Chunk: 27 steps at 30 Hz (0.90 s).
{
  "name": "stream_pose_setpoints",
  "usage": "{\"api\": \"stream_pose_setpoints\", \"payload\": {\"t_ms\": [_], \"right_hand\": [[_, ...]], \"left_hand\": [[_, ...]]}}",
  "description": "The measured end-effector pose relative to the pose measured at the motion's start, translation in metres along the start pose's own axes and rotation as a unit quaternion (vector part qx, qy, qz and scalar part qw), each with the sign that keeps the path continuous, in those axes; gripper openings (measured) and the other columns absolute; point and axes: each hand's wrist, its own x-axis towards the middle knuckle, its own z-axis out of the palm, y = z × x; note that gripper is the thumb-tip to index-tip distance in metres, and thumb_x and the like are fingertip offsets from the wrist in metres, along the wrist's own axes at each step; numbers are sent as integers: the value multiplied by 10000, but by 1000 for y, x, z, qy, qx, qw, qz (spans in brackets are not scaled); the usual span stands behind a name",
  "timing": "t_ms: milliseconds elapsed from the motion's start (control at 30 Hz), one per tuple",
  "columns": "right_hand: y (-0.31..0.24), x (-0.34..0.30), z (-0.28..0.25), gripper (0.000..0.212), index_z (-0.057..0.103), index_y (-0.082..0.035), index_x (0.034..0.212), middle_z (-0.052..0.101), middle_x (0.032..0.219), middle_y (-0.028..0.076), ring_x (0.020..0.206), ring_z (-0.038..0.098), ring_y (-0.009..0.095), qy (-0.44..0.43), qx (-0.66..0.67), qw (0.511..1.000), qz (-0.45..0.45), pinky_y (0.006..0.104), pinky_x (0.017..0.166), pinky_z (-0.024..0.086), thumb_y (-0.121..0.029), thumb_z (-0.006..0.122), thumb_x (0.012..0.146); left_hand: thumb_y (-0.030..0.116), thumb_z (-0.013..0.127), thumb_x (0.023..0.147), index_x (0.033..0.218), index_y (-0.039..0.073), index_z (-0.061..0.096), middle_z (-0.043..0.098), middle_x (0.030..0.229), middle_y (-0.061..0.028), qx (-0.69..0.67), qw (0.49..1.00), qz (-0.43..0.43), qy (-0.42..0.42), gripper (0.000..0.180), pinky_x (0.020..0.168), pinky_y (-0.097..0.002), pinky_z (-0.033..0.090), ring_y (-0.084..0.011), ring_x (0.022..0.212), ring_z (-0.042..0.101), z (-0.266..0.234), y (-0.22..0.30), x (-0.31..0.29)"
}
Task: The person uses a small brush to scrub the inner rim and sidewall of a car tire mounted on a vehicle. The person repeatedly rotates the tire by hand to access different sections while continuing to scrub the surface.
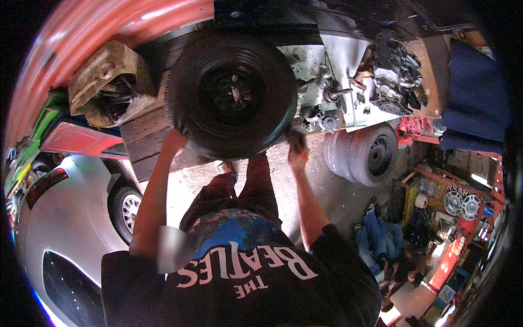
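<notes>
A black tyre on a wheel lies on a wooden bench in front of me, its dark centre facing up. My left hand is closed on the tyre's near left edge, with the fingertips partly hidden. By the near right edge is my right hand, closed around something dark with a bit of orange showing. I cannot make out what it is, nor whether it touches the rubber.
Left of the tyre stands a cut-open dirty container. Greasy metal parts and an engine-like assembly lie to the right. Two stacked wheels stand below. A silver car is left; a person in jeans is right.
</notes>
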Motion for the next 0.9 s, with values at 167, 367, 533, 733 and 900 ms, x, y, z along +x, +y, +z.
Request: {"api": "stream_pose_setpoints", "payload": {"t_ms": [167,367,533,733,900], "right_hand": [[-51,-44,-15,200,656,-21,1068,688,1015,140,917,667,275,-240,-12,963,122,336,827,526,-103,656,885],[26,67,-55,178,678,-66,1041,699,986,86,903,658,232,-379,-57,923,27,335,808,524,-170,669,897],[99,92,-85,359,550,-38,1259,688,1065,81,946,651,209,-62,-168,981,-77,306,817,514,-85,631,912],[-36,-19,19,366,523,-17,1233,689,1020,149,905,656,290,48,50,985,159,368,826,507,-135,621,902],[-12,-113,22,388,542,-20,1188,616,1151,192,1103,576,334,-219,21,959,179,454,940,442,-227,639,874]], "left_hand": [[448,584,892,1026,-20,691,664,985,-303,-159,987,-32,-4,498,839,-493,505,-443,980,639,1,-8,11],[463,582,891,1080,-4,679,659,1017,-307,-81,995,-38,-42,513,853,-490,500,-436,1006,636,-32,26,-17],[487,588,886,1060,-39,671,649,1034,-318,-59,997,-38,-24,561,878,-496,501,-448,1007,632,-9,24,2],[524,600,876,1059,-45,668,645,1051,-315,-20,998,-54,-24,601,886,-496,502,-455,1020,625,-6,13,-6],[553,579,880,1084,-1,675,654,1059,-292,-85,996,-13,-19,599,876,-494,505,-454,1024,625,14,-5,16]]}}
